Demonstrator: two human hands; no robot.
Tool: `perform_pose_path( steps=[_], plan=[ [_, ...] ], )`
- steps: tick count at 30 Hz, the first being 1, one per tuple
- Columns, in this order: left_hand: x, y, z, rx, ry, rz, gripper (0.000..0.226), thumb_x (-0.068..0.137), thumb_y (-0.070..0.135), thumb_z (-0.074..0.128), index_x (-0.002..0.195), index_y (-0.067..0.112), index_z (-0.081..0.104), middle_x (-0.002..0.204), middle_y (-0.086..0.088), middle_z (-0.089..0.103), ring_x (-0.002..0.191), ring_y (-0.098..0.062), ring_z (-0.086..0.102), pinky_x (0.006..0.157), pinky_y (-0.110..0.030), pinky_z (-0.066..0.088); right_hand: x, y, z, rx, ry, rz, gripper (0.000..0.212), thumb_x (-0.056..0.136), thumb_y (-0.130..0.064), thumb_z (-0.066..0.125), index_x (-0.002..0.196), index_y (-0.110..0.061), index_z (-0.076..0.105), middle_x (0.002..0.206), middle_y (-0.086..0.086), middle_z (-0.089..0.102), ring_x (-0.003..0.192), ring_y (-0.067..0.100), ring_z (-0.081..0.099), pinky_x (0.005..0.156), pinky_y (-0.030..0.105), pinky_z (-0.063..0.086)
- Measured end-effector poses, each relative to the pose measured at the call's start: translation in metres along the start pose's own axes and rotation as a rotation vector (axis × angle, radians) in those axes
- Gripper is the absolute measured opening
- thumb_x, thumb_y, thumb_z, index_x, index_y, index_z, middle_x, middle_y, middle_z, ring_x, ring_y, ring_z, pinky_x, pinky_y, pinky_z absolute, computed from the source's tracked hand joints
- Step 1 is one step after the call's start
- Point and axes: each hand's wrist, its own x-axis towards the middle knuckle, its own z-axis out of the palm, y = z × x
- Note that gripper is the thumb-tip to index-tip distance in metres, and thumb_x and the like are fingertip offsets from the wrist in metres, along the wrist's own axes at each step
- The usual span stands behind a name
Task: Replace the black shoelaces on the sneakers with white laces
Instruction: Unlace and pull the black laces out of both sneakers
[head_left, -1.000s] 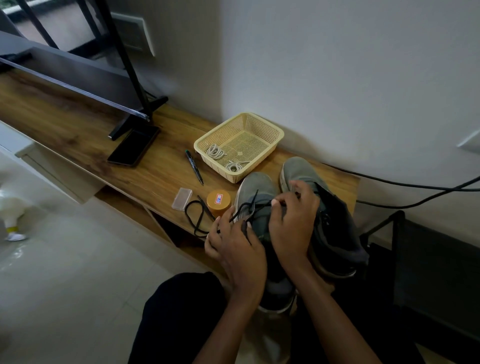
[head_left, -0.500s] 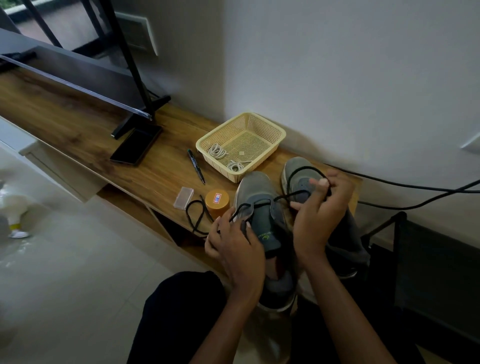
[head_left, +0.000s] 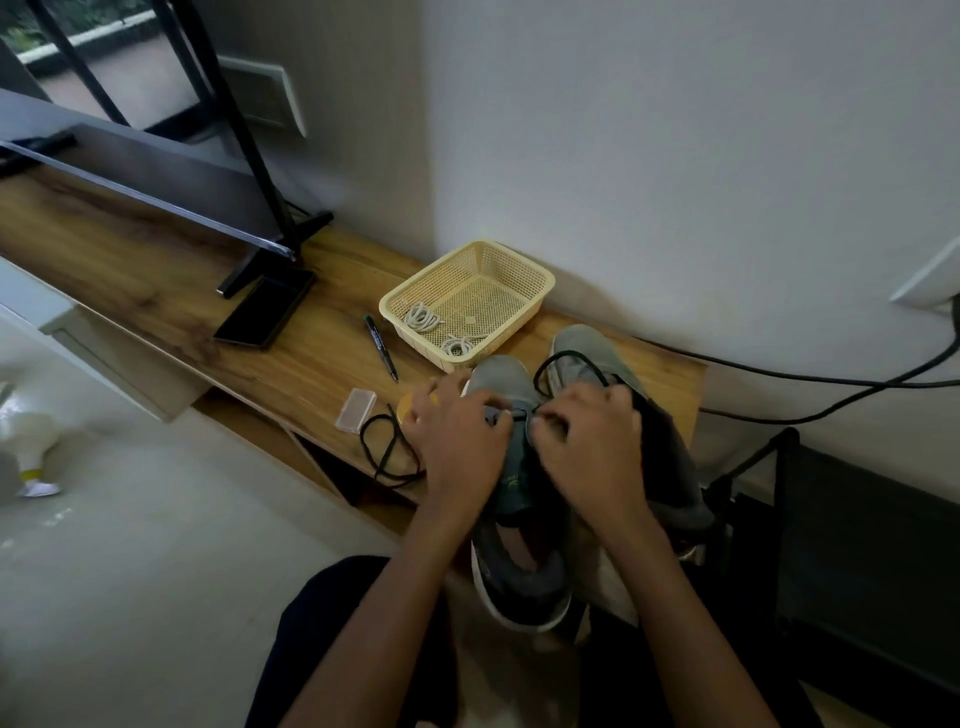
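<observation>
1. Wooden worktop (head_left: 156, 270) by a grey wall holds two grey sneakers (head_left: 582, 348), side by side at its near end.
2. The left hand (head_left: 457, 441) has its fingers curled round the left sneaker (head_left: 501, 376), holding it steady.
3. The right hand (head_left: 592, 441) has its fingers pinched on the black lace (head_left: 550, 364), which loops over the other shoe's toe.
4. I think the job now is pulling this lace out of its holes.
5. Next it needs gentle tugs, hole by hole.
6. White laces (head_left: 423, 317) wait in the yellow basket (head_left: 540, 291) just behind the shoes.
</observation>
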Motion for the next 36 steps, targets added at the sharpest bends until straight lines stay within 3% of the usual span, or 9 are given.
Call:
perform_pose_path(
  steps=[2, 6, 9, 12, 15, 21, 26, 31, 36],
  plan=[
    [0.012, 0.008, 0.001, 0.164, -0.115, 0.087, 0.015, 0.086, 0.033, 0.062, 0.099, 0.033, 0.069, 0.148, 0.004, 0.032, 0.14, -0.025, 0.012, 0.11, -0.049, 0.008, -0.009, -0.004, 0.01, -0.185, -0.065, 0.028, 0.03, 0.087, -0.034, 0.056, 0.104, -0.012, 0.067, 0.122, 0.003, 0.051, 0.108, 0.028, 0.039, 0.09, 0.04, 0.032],
    [0.022, 0.011, 0.009, 0.317, -0.152, 0.162, 0.015, 0.086, 0.034, 0.064, 0.099, 0.03, 0.07, 0.149, 0.001, 0.03, 0.139, -0.028, 0.01, 0.109, -0.048, 0.008, -0.019, -0.006, 0.03, -0.289, 0.05, 0.049, 0.02, 0.063, -0.023, 0.078, 0.074, -0.01, 0.067, 0.097, 0.008, 0.06, 0.086, 0.032, 0.049, 0.071, 0.041, 0.038],
    [0.024, 0.008, 0.01, 0.351, -0.133, 0.184, 0.017, 0.087, 0.034, 0.062, 0.1, 0.028, 0.07, 0.149, 0.002, 0.031, 0.138, -0.027, 0.01, 0.108, -0.047, 0.011, -0.019, 0.0, 0.036, -0.298, 0.141, 0.054, 0.02, 0.057, -0.019, 0.081, 0.067, -0.01, 0.067, 0.095, 0.007, 0.062, 0.094, 0.033, 0.047, 0.079, 0.043, 0.028],
    [0.029, 0.007, 0.011, 0.396, -0.176, 0.208, 0.019, 0.09, 0.033, 0.058, 0.101, 0.024, 0.07, 0.15, 0.001, 0.028, 0.139, -0.029, 0.008, 0.108, -0.047, 0.012, -0.02, 0.004, 0.038, -0.27, 0.215, 0.041, 0.015, 0.059, -0.016, 0.079, 0.067, -0.009, 0.068, 0.095, 0.005, 0.063, 0.108, 0.033, 0.045, 0.096, 0.052, 0.021],
    [0.031, 0.006, 0.012, 0.507, -0.203, 0.266, 0.025, 0.095, 0.032, 0.047, 0.102, 0.019, 0.067, 0.15, -0.001, 0.027, 0.14, -0.03, 0.007, 0.11, -0.05, 0.01, -0.021, 0.005, 0.041, -0.269, 0.239, 0.049, 0.011, 0.063, -0.013, 0.076, 0.07, -0.008, 0.068, 0.097, 0.003, 0.064, 0.114, 0.035, 0.047, 0.104, 0.058, 0.015],
    [0.04, -0.014, 0.002, 0.564, -0.108, 0.156, 0.027, 0.095, 0.028, 0.043, 0.116, 0.016, 0.056, 0.144, -0.004, 0.03, 0.134, -0.028, 0.021, 0.105, -0.048, 0.021, -0.02, 0.008, 0.047, -0.259, 0.286, 0.064, 0.007, 0.068, -0.015, 0.073, 0.073, -0.011, 0.07, 0.106, 0.002, 0.061, 0.116, 0.03, 0.039, 0.107, 0.057, 0.011],
    [0.025, -0.011, 0.001, 0.315, -0.047, 0.01, 0.025, 0.096, 0.026, 0.043, 0.112, 0.014, 0.058, 0.135, -0.008, 0.041, 0.127, -0.029, 0.03, 0.104, -0.047, 0.024, -0.02, 0.008, 0.05, -0.204, 0.357, 0.033, 0.009, 0.065, -0.014, 0.076, 0.069, -0.01, 0.069, 0.105, 0.002, 0.063, 0.114, 0.028, 0.039, 0.105, 0.055, 0.013],
    [0.023, 0.011, 0.001, 0.391, -0.18, 0.31, 0.02, 0.087, 0.026, 0.059, 0.106, 0.031, 0.063, 0.152, 0.001, 0.025, 0.142, -0.029, 0.005, 0.111, -0.05, 0.007, -0.021, 0.009, 0.051, -0.172, 0.374, 0.01, 0.009, 0.065, -0.012, 0.076, 0.069, -0.009, 0.068, 0.114, 0.005, 0.063, 0.12, 0.031, 0.035, 0.105, 0.056, 0.01],
    [0.031, 0.008, 0.002, 0.482, -0.134, 0.336, 0.013, 0.087, 0.033, 0.062, 0.098, 0.029, 0.065, 0.148, 0.002, 0.032, 0.141, -0.027, 0.008, 0.11, -0.049, 0.008, -0.021, 0.008, 0.052, -0.183, 0.376, 0.024, 0.009, 0.065, -0.013, 0.075, 0.071, -0.009, 0.07, 0.114, 0.003, 0.063, 0.121, 0.032, 0.035, 0.105, 0.056, 0.011]
  ],
)
